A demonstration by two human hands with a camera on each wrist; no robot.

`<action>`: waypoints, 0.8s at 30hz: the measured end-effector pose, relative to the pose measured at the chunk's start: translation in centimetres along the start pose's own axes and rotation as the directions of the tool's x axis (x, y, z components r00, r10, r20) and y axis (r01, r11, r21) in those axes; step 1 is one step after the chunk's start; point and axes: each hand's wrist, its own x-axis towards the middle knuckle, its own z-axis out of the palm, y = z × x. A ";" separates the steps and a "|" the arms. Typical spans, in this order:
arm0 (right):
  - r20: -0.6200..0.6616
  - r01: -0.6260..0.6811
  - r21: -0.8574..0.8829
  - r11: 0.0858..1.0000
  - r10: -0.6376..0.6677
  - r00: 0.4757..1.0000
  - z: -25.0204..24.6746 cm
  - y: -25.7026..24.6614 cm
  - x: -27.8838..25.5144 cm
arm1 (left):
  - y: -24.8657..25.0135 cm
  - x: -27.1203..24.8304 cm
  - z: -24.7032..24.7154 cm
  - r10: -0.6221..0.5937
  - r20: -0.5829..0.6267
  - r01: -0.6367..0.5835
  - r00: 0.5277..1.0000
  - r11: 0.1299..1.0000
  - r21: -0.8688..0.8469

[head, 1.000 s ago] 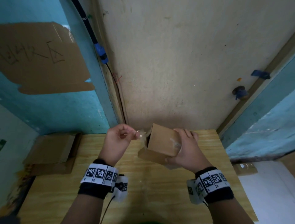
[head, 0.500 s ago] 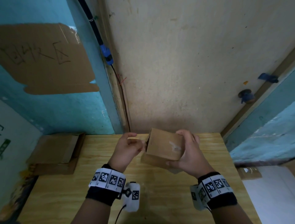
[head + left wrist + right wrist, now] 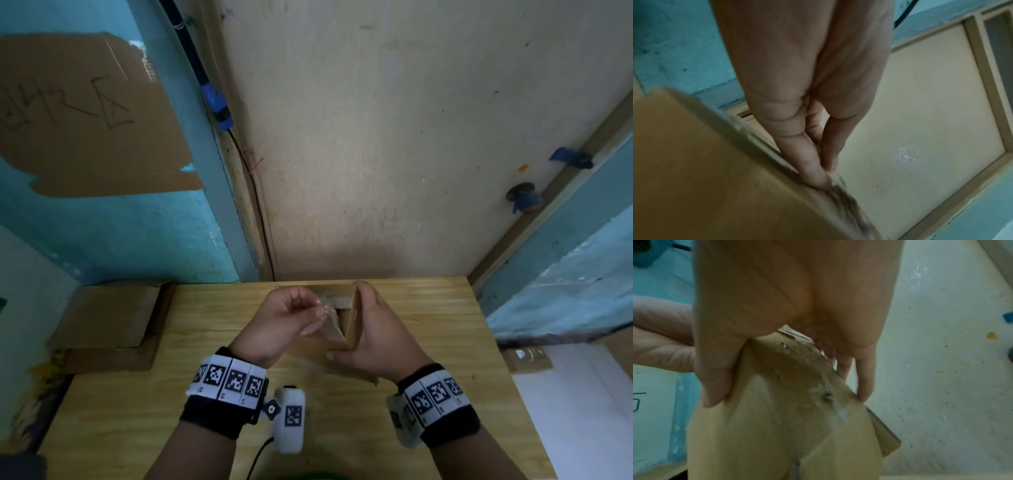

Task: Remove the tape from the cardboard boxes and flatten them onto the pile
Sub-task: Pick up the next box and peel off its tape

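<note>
Fingers: left hand (image 3: 286, 320) pinches tape (image 3: 324, 310) | right hand (image 3: 375, 334) clasps box (image 3: 351, 317)

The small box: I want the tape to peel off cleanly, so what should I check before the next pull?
1. Right hand grips the small box: ok.
2. Left hand pinches the clear tape: ok.
3. Tape fully off the box: cannot tell.
4. Box open at the end facing the left hand: ok.
5. Flattened cardboard pile at the table's left edge within view: ok.
</note>
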 end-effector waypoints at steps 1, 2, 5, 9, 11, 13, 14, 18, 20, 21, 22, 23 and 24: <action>0.013 0.008 0.024 1.000 -0.008 1.000 -0.1 0.0 -0.1 | 0.0 0.1 -0.1 0.024 -0.011 -0.023 1.000 0.994 0.104; 0.032 0.012 0.032 0.999 -0.013 0.999 -0.3 0.0 -0.1 | 0.1 0.2 -0.2 0.065 -0.028 -0.057 0.997 0.969 0.240; 0.094 -0.015 0.084 0.996 0.007 0.996 -0.5 0.3 0.1 | -0.1 0.6 -0.2 0.193 -0.015 -0.150 0.981 0.807 0.571; 0.137 -0.033 0.138 0.990 0.014 0.990 -0.7 0.6 0.3 | 0.0 0.5 0.7 0.255 -0.017 -0.172 0.967 0.699 0.694; 0.149 -0.030 0.154 0.988 0.007 0.989 -1.1 0.6 0.2 | 0.4 0.3 1.1 0.338 0.003 -0.226 0.941 0.622 0.750; 0.168 -0.027 0.181 0.983 -0.004 0.986 -1.5 0.5 0.2 | 0.7 0.1 1.5 0.403 0.057 -0.284 0.914 0.531 0.798; 0.174 -0.024 0.193 0.981 -0.010 0.985 -1.7 0.5 0.2 | 0.8 0.0 1.6 0.425 0.080 -0.306 0.901 0.495 0.813; 0.188 -0.012 0.204 0.979 -0.028 0.982 -2.2 0.5 0.2 | 1.3 -0.1 1.6 0.446 0.119 -0.348 0.887 0.476 0.808; 0.190 0.002 0.192 0.981 -0.039 0.981 -2.3 0.4 0.0 | 1.6 -0.1 1.3 0.453 0.169 -0.390 0.875 0.455 0.800; 0.195 0.007 0.189 0.982 -0.044 0.980 -2.4 0.3 -0.1 | 1.7 -0.1 1.4 0.465 0.198 -0.417 0.863 0.432 0.800; 0.202 0.011 0.189 0.982 -0.050 0.978 -2.4 0.3 0.0 | 1.8 -0.3 1.6 0.482 0.222 -0.438 0.848 0.399 0.806; 0.210 0.016 0.196 0.981 -0.058 0.976 -2.6 0.2 0.0 | 1.6 -0.5 2.0 0.496 0.236 -0.445 0.836 0.358 0.821; 0.217 0.022 0.203 0.979 -0.067 0.974 -2.7 0.1 -0.1 | 1.5 -0.6 2.4 0.507 0.239 -0.434 0.828 0.310 0.846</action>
